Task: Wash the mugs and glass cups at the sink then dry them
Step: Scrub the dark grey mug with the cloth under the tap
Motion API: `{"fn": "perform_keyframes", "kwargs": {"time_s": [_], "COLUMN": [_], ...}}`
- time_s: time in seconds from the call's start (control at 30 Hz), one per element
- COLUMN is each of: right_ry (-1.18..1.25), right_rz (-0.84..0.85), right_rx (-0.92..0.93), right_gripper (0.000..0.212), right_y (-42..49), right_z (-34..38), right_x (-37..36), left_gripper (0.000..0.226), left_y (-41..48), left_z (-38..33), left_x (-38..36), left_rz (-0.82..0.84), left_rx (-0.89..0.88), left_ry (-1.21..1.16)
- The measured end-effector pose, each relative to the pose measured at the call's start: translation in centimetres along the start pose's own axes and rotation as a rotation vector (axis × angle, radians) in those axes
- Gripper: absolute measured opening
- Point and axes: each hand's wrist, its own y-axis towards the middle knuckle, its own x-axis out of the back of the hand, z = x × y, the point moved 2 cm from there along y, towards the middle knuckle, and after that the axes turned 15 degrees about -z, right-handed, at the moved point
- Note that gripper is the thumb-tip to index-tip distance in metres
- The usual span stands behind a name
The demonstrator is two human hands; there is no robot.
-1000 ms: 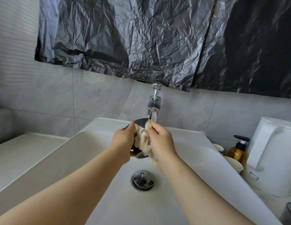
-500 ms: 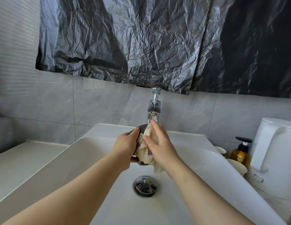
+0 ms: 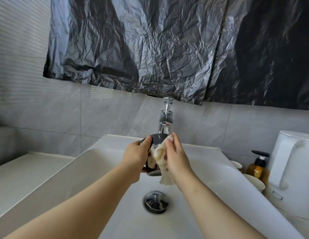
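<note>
Single head-worn wide-angle view: looks forward and down into sink (image 3: 91,163) close below, facing tiled wall (image 3: 107,114).

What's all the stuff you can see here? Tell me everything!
plastic sheet: 1, black, on wall
faucet: 1, silver, behind sink
sink: 1, white, middle
drain stopper: 1, silver, sink bottom
mug: 1, dark grey, over sink
cloth: 1, cream, against mug
cups: 2, white, right of sink
soap bottle: 1, amber, by cups
kettle: 1, white, far right
left grip: 1, bare hand, holds mug
right grip: 1, bare hand, holds cloth
</note>
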Motion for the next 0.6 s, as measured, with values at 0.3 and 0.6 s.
{"fn": "perform_keyframes", "kwargs": {"time_s": [0.3, 0.6], "right_ry": [-0.040, -0.237], "right_rz": [0.042, 0.109], "right_rx": [0.074, 0.221], "right_gripper": [0.047, 0.052], "right_y": [-0.5, -0.8], "right_z": [0.4, 0.0], "right_x": [0.2, -0.7], "left_gripper": [0.032, 0.030], "left_y": [0.3, 1.1], "left_z": [0.6, 0.9], "left_x": [-0.3, 0.2], "left_rz": [0.015, -0.041], "left_rx": [0.003, 0.045], "left_ry": [0.027, 0.022]}}
